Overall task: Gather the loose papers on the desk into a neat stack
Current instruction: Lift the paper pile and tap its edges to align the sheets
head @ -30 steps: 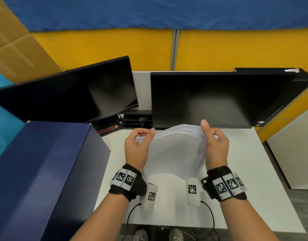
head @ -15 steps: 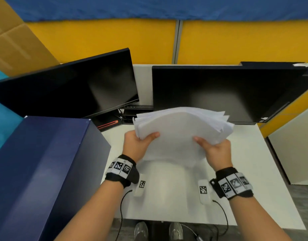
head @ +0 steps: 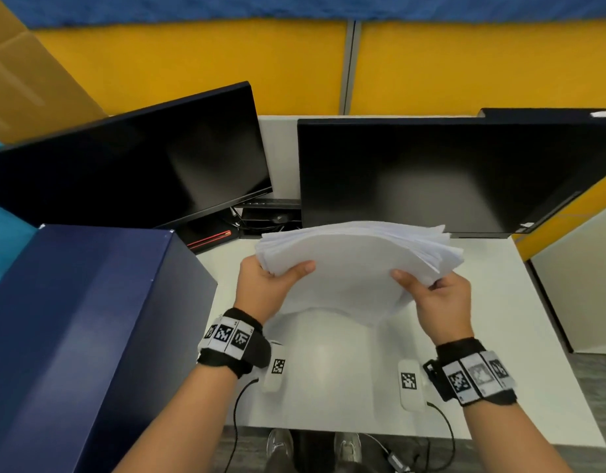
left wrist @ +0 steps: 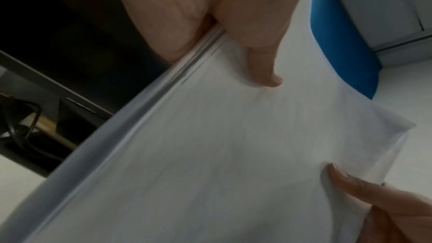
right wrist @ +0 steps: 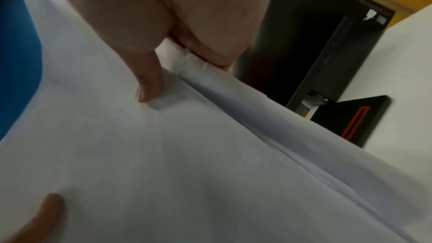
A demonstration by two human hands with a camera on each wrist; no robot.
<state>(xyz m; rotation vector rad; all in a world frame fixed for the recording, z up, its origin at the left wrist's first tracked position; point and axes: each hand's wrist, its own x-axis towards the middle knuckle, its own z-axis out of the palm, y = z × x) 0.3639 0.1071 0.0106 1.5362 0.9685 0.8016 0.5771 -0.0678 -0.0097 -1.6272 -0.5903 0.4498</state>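
Note:
A thick sheaf of white papers [head: 356,257] hangs in the air above the white desk [head: 520,322], in front of the right monitor. My left hand [head: 277,278] grips its left edge, thumb on top and fingers beneath. My right hand [head: 431,288] grips the right side the same way. The sheets fan out unevenly at the far right corner and the near edge droops. The left wrist view shows the papers [left wrist: 210,154] under my left hand's thumb [left wrist: 264,69]. The right wrist view shows the papers [right wrist: 163,154] with layered edges beside my right hand's thumb [right wrist: 149,84].
Two dark monitors [head: 141,158] [head: 441,172] stand along the back of the desk. A dark blue box [head: 76,336] fills the left side. Yellow partition panels [head: 199,66] rise behind. Cables [head: 238,414] trail from my wrists over the desk's near edge.
The sheaf went from standing upright on the desk to lying flatter in the air. Both hands shifted from its top corners to its side edges.

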